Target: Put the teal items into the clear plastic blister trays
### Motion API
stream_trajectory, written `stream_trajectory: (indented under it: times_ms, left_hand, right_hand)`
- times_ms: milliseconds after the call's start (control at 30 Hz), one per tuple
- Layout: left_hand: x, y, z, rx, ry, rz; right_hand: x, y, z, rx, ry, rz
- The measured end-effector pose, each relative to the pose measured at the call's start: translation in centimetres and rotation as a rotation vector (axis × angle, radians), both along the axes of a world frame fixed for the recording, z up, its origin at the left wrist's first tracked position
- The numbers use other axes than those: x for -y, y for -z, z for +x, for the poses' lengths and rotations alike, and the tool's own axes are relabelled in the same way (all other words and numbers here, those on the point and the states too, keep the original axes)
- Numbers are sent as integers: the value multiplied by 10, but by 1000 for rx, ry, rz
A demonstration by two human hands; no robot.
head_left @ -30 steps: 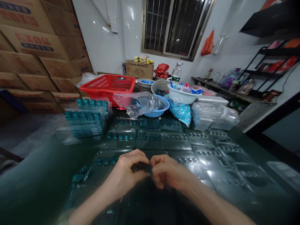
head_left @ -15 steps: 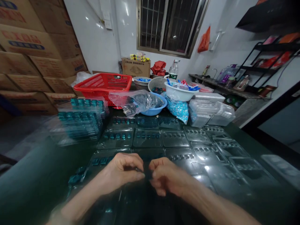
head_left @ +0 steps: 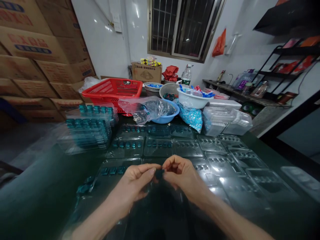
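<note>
My left hand (head_left: pixel 137 180) and my right hand (head_left: pixel 182 173) meet over the near middle of the table, fingertips almost touching. Between them is a small dark teal piece (head_left: pixel 159 173), pinched from both sides; its exact kind is too dark to make out. Just beyond the hands lie clear plastic trays (head_left: pixel 158 151) in rows, each with a line of small moulded pockets. Teal blocks sit in the pockets of a tray (head_left: pixel 110 180) left of my left hand. More loose teal pieces (head_left: pixel 83 189) lie at that tray's left edge.
Filled trays are stacked (head_left: pixel 87 133) at the left, and clear trays (head_left: pixel 225 120) at the back right. Behind the rows are a red basket (head_left: pixel 112 91), a blue basin (head_left: pixel 166 116) under a plastic bag, a white bowl (head_left: pixel 193 100) and a blue-patterned bag (head_left: pixel 191 116). Cardboard boxes (head_left: pixel 30 43) line the left wall.
My hands drew slightly apart half a second ago and are now together again, the right one a little higher. The teal piece now shows between both sets of fingertips. The view shifted slightly.
</note>
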State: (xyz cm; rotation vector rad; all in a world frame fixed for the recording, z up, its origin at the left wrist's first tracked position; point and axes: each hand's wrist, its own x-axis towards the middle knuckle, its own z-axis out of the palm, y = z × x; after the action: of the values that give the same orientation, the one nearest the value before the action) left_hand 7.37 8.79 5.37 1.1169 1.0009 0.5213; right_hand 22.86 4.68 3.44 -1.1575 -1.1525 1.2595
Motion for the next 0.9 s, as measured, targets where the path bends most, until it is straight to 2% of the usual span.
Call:
stream_trajectory:
  times_ms: [100,167,300,433,500,600,700,800,900]
  left_hand:
    - [3,0,-1,8,-48,7]
    - [3,2,-2,75,-35,-41]
    - [6,10,-1,286,43,-146]
    - [8,20,2,283,69,-105]
    - [7,23,3,279,37,-114]
    - [2,26,7,298,-25,-171]
    - [-4,28,13,301,-28,-204]
    - [-8,30,21,293,33,-227]
    - [-13,31,30,246,74,-250]
  right_hand:
    - [1,-1,0,9,64,36]
    - [1,0,-1,12,84,48]
    - [-2,6,-6,-33,66,44]
    - [-4,14,-6,-44,5,1]
    - [-1,13,-4,64,-4,46]
    - [5,7,-1,335,99,258]
    - [8,5,2,543,106,421]
    - [7,8,7,614,121,463]
    - [4,12,15,646,125,411]
